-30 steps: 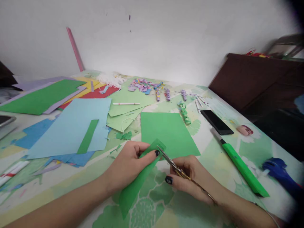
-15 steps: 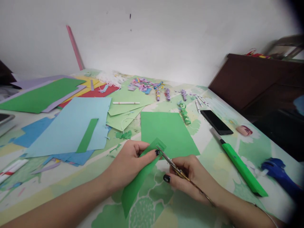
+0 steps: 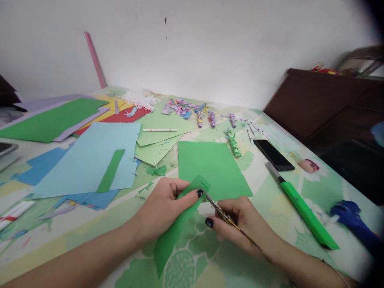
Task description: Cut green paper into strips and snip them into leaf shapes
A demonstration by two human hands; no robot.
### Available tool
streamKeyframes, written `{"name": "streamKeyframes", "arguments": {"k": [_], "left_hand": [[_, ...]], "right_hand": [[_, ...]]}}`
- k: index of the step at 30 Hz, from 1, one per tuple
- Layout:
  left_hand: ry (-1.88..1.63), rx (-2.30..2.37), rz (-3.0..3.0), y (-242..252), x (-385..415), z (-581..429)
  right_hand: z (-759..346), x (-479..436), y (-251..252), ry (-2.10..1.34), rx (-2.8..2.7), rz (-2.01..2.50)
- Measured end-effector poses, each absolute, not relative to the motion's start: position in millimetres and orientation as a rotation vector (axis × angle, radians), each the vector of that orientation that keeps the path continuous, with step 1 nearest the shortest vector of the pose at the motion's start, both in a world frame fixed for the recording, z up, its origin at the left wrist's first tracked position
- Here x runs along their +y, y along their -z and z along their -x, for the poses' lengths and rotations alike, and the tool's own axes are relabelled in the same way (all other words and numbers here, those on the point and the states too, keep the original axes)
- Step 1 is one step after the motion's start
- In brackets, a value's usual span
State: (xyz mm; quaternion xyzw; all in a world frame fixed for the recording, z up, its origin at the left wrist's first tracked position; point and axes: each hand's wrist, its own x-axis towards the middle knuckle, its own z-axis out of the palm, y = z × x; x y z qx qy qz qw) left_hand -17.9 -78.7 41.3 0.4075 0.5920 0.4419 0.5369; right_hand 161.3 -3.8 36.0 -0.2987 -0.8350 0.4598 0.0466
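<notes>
My left hand [image 3: 172, 202] pinches a long green paper strip [image 3: 172, 236] near its far end, thumb on top. Several short slits show across that end. In my right hand [image 3: 240, 224] is a pair of scissors [image 3: 223, 214], fingers wrapped about the handles. The blade tips meet the strip's right edge, just beyond my left thumb. Beyond both hands lies a green paper sheet [image 3: 211, 166]. Another green strip [image 3: 111, 171] rests on the light blue sheet [image 3: 87, 156] to the left.
To the right lie a green utility knife [image 3: 309, 214], a black phone [image 3: 274, 154] and a blue glue gun [image 3: 354, 220]. Farther back are a curled green paper piece [image 3: 233, 143], purple rolls [image 3: 212, 119] and a pile of paper scraps [image 3: 178, 107]. Coloured sheets [image 3: 57, 120] stack at left.
The scissor blades have shifted slightly at the strip's edge and look more closed. Both hands otherwise stay almost where they were.
</notes>
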Motion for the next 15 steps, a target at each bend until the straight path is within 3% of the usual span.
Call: {"name": "streamKeyframes", "arguments": {"k": [15], "left_hand": [[-1.053, 1.375, -0.939, -41.0, -79.1, 17.9]], "right_hand": [[-160.1, -6.2, -38.4, -1.369, -2.553, 0.970]]}}
